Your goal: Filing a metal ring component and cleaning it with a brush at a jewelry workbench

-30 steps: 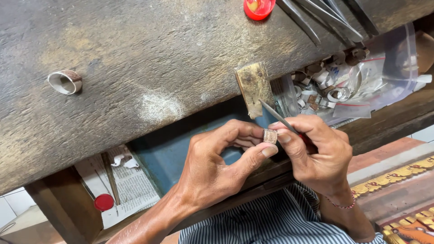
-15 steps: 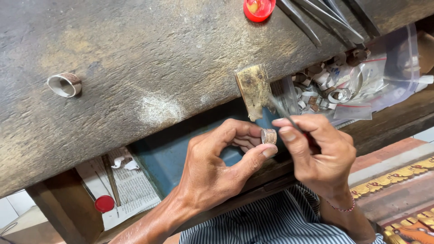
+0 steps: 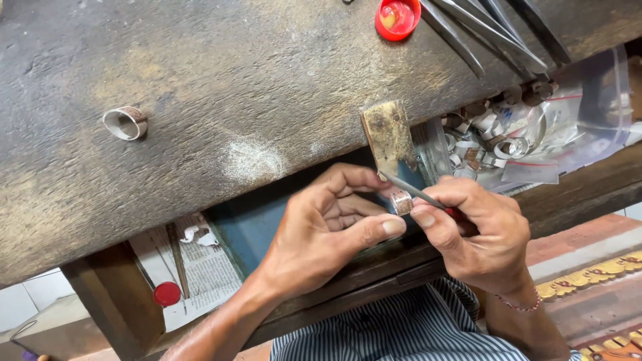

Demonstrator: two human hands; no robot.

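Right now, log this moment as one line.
left hand: pinches small metal ring | right hand: holds thin file against ring | support: bench peg | nearby: loose ring on workbench

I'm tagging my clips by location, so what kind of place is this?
Probably a jeweller's or metalsmith's workbench: a worn wooden bench with a bench pin, a metal ring being filed, and a bag of metal scraps.

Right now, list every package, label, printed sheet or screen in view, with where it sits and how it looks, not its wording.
Clear plastic bag: right on the bench, red seal line, holds curled metal strips.
Newspaper sheet: under the bench, lower left, white with grey print.
Red cap: top edge of the bench, round, yellowish inside.
Red disc: beside the newspaper, round, plain.
No screens or signs show.
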